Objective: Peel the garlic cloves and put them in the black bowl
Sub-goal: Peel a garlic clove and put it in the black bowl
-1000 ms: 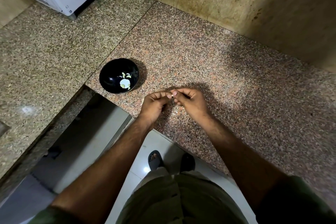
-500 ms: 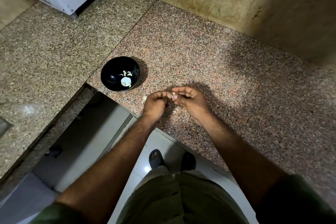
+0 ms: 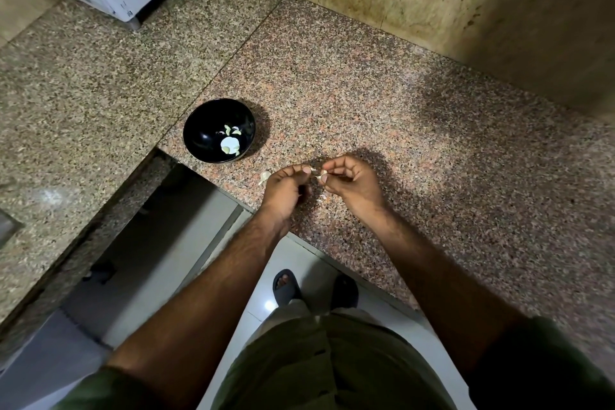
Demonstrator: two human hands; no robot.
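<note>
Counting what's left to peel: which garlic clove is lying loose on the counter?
The clove just left of the left hand; the other is pinched between both hands.

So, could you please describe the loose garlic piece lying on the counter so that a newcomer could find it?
Start at the black bowl near the pink granite counter's front edge. Just right of it and nearer the person, beside the left hand, lies a small pale garlic piece. Unlike the bowl's cloves, it rests on bare stone, held by neither hand.
</note>
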